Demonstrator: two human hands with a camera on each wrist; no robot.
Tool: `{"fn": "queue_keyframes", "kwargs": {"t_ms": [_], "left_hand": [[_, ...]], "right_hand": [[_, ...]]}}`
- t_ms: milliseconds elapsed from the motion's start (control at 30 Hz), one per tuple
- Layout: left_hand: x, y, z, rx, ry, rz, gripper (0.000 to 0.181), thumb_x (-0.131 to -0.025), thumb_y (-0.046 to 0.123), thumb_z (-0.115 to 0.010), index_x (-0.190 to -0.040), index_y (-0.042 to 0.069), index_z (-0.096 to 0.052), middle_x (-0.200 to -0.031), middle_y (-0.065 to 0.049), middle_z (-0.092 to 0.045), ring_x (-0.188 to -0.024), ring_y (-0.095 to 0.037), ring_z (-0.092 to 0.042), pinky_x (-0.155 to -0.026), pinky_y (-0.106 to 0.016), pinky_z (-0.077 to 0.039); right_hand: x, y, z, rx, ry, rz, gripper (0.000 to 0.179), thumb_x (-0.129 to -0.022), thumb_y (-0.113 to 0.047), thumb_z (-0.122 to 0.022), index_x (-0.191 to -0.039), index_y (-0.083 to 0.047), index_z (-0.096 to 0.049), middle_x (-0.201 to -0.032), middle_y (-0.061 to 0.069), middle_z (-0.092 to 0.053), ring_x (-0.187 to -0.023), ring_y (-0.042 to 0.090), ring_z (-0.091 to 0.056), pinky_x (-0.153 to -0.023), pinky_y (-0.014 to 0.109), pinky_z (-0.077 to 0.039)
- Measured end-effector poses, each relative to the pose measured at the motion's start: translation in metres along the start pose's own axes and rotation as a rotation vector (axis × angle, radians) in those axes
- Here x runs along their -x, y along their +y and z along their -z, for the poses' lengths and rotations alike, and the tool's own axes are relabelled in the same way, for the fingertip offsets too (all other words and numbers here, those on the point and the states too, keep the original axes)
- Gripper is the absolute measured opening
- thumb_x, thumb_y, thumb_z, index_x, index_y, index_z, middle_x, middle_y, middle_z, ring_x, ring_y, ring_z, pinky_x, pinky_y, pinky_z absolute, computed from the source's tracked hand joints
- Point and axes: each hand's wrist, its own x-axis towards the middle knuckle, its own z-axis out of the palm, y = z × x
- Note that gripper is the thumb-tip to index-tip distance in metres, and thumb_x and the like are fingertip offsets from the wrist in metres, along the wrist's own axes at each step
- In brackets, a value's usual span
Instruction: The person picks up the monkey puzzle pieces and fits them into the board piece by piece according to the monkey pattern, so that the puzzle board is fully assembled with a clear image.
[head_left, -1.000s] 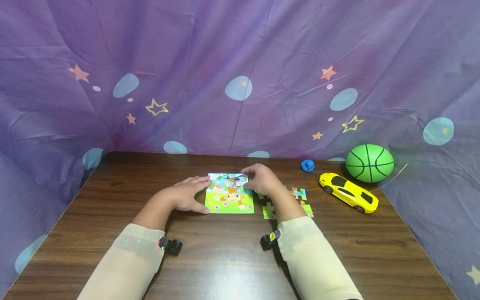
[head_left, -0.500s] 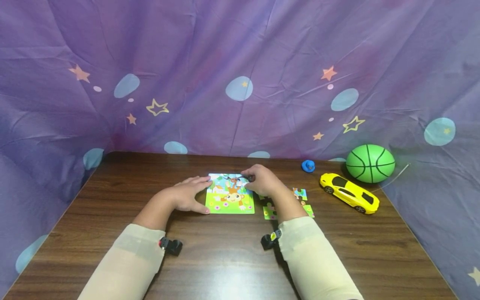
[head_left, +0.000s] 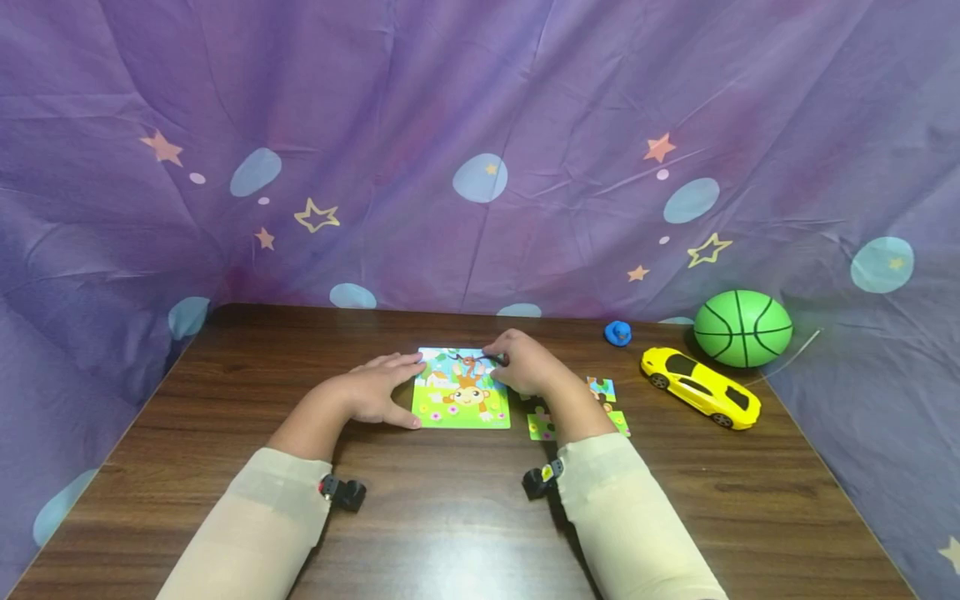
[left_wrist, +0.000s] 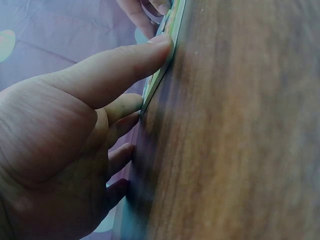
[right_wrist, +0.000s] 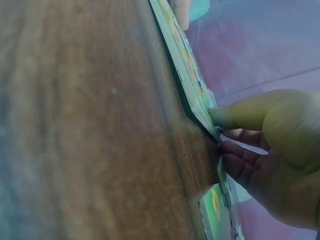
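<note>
A square jigsaw puzzle (head_left: 450, 410) with a monkey picture lies flat on the table, its thick edge showing in both wrist views. My left hand (head_left: 375, 392) spreads along its left side, thumb at the near corner and fingertips by the far one. In the left wrist view the left thumb (left_wrist: 125, 62) lies against the edge with fairly straight fingers behind. At the far right corner my right hand (head_left: 528, 367) pinches the puzzle between thumb and curled index finger. Seen from the right wrist, the right thumb (right_wrist: 240, 116) presses on its top; the other fingers curl beside the edge.
Several loose puzzle pieces (head_left: 542, 427) lie right of the puzzle, partly hidden under the right forearm. Beyond them are a yellow toy car (head_left: 699, 387), a green ball (head_left: 742, 328) and a small blue rubber duck (head_left: 618, 333). A purple curtain (head_left: 405, 250) hangs behind the table.
The right thumb and index finger have shifted slightly at the puzzle's far right corner, baring a little more of the picture there. The left hand stays in place.
</note>
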Motion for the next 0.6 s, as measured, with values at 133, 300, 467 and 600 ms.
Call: {"fn": "queue_keyframes", "kwargs": {"t_ms": [133,300,467,600], "left_hand": [[0.0000,0.0008,0.0004,0.001,-0.003,0.003,0.104,-0.089,0.057,-0.081,-0.172,0.025,-0.027,-0.183,0.000,-0.016,-0.169,-0.038,-0.009,-0.134,-0.070,-0.014],[-0.0007,0.0001,0.0002,0.002,0.000,-0.005,0.105,-0.089,0.058,-0.081,-0.172,0.023,-0.027,-0.182,-0.002,-0.016,-0.169,-0.040,-0.010,-0.133,-0.071,-0.015],[-0.0010,-0.0006,0.0005,0.004,0.002,-0.006,0.106,-0.088,0.057,-0.082,-0.172,0.023,-0.028,-0.182,-0.003,-0.017,-0.169,-0.040,-0.011,-0.133,-0.071,-0.015],[-0.0008,0.0000,0.0009,-0.001,0.002,-0.005,0.105,-0.089,0.057,-0.082,-0.172,0.022,-0.028,-0.182,-0.003,-0.017,-0.169,-0.040,-0.011,-0.133,-0.070,-0.015]], "right_hand": [[-0.0003,-0.0008,0.0006,0.020,-0.010,0.008,0.045,-0.101,-0.016,-0.070,-0.145,-0.008,-0.067,-0.141,0.010,-0.058,-0.127,0.029,-0.061,-0.115,0.048,-0.052],[-0.0016,-0.0003,0.0000,0.031,-0.003,0.010,0.045,-0.101,-0.017,-0.071,-0.145,-0.008,-0.067,-0.139,0.010,-0.059,-0.128,0.030,-0.060,-0.118,0.048,-0.050],[-0.0027,0.0008,-0.0010,0.030,0.022,0.018,0.044,-0.098,-0.015,-0.072,-0.142,-0.010,-0.071,-0.137,0.011,-0.061,-0.127,0.030,-0.062,-0.118,0.048,-0.050],[-0.0027,0.0003,-0.0002,0.025,0.025,0.016,0.042,-0.097,-0.014,-0.073,-0.140,-0.014,-0.073,-0.137,0.011,-0.062,-0.127,0.031,-0.062,-0.118,0.048,-0.050]]}}
